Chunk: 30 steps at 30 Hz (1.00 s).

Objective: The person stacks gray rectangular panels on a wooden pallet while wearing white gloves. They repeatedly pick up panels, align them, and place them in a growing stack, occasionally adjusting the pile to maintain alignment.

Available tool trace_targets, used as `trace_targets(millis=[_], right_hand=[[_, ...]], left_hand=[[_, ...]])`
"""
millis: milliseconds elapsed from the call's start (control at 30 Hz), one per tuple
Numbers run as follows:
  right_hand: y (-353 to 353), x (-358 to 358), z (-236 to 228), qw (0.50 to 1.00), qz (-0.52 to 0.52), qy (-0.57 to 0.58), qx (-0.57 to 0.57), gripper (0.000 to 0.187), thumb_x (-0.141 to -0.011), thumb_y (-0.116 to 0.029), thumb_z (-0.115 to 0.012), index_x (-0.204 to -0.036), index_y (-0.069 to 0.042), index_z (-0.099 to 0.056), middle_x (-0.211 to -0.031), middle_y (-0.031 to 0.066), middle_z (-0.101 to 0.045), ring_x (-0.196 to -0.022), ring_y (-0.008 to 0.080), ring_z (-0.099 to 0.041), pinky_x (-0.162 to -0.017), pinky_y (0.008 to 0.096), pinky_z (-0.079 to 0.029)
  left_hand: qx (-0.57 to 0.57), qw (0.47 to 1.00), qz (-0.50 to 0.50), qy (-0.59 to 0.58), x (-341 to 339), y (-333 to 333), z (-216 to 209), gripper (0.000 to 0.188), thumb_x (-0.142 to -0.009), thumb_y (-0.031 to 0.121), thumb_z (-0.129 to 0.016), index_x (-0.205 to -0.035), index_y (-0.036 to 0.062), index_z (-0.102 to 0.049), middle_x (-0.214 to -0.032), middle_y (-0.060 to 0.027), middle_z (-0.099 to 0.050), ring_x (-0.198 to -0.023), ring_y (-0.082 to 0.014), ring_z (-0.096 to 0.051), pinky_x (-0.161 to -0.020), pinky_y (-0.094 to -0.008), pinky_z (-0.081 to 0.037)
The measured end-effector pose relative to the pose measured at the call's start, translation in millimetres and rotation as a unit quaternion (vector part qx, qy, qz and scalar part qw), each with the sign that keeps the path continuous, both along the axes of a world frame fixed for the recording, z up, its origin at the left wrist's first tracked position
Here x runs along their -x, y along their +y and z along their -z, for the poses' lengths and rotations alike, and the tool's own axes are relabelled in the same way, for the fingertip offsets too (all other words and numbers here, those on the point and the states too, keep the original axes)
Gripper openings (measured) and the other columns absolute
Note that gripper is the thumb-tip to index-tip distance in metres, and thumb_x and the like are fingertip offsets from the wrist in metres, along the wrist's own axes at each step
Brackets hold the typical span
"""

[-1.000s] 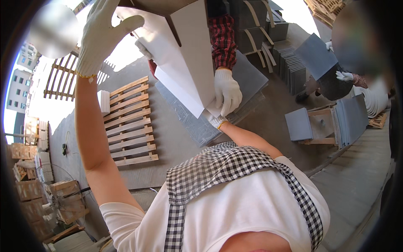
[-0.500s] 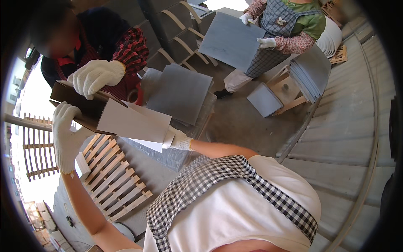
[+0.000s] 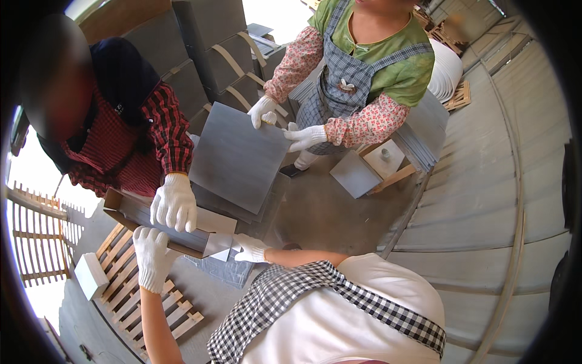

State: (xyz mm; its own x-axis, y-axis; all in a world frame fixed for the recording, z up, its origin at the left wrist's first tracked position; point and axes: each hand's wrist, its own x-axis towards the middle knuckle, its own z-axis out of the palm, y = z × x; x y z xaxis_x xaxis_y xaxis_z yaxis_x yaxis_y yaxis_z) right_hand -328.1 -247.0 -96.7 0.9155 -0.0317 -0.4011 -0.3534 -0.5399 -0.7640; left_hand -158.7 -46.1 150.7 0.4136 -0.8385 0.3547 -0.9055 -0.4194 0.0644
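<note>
Our left hand (image 3: 151, 253), thumb spread, touches the near wall of the box (image 3: 214, 245), which lies beyond it, long axis running left to right; our right hand (image 3: 250, 248) is nearer the right end. Whether either pinches, we cannot tell.

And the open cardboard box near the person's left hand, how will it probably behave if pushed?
The cardboard box probably slides rather than rolls, since its sides look flat. Its thin-edged walls may bend if the left hand presses hard. The white flap, spread outward near the right hand, would likely swing easily.
</note>
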Motion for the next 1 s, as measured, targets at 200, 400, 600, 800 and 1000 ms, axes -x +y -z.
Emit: trace_targets(millis=[200, 400, 600, 800, 1000], right_hand=[[-12, -13, -61, 0.968, 0.098, -0.107, -0.204, 0.062, -0.089, -0.037, -0.063, -0.135, 0.002, -0.05, -0.136, 0.0224, -0.055, -0.129, 0.0339, -0.051, -0.107, 0.0391, -0.041], [1, -18, -175, 0.903, 0.114, -0.123, -0.395, 0.068, -0.092, -0.022, -0.062, -0.151, 0.003, -0.037, -0.138, 0.0134, -0.052, -0.127, 0.0183, -0.051, -0.108, 0.0322, -0.04], [1, -19, -169, 0.896, 0.15, -0.135, -0.396, 0.06, -0.091, -0.019, -0.061, -0.144, 0.003, -0.045, -0.129, 0.0112, -0.059, -0.113, 0.0168, -0.058, -0.099, 0.031, -0.046], [9, -39, -169, 0.944, 0.169, -0.211, -0.187, 0.053, -0.091, -0.012, -0.065, -0.14, 0.0, -0.049, -0.129, 0.016, -0.063, -0.113, 0.0237, -0.064, -0.098, 0.0324, -0.049], [23, -26, -164, 0.858, 0.039, -0.498, -0.118, 0.056, -0.085, 0.006, -0.065, -0.138, -0.007, -0.054, -0.137, 0.0215, -0.058, -0.121, 0.0343, -0.062, -0.1, 0.0362, -0.049]], left_hand=[[-0.008, 1.0, -0.003, -0.007, 1, 8, -4, 0.034, -0.061, 0.03, -0.082, -0.073, 0.0061, -0.06, -0.077, -0.0113, -0.057, -0.087, -0.0341, -0.056, -0.089, -0.047, -0.042], [-0.05, 0.998, -0.033, 0.016, 6, 9, -4, 0.04, -0.063, 0.039, -0.084, -0.08, 0.0066, -0.069, -0.084, -0.0092, -0.065, -0.093, -0.0301, -0.059, -0.094, -0.0439, -0.042], [-0.03, 0.999, -0.013, 0.001, 14, 2, -7, 0.04, -0.063, 0.04, -0.085, -0.081, 0.0086, -0.067, -0.088, -0.0073, -0.065, -0.095, -0.0295, -0.059, -0.099, -0.044, -0.041], [-0.011, 1.0, -0.003, -0.006, 12, -1, -1, 0.042, -0.062, 0.04, -0.085, -0.082, 0.0092, -0.064, -0.092, -0.007, -0.064, -0.101, -0.0299, -0.058, -0.1, -0.0448, -0.04], [0.038, 0.998, 0.009, -0.054, 22, 11, 26, 0.049, -0.058, 0.039, -0.086, -0.087, 0.0088, -0.061, -0.097, -0.0077, -0.06, -0.106, -0.032, -0.055, -0.102, -0.0479, -0.04]])
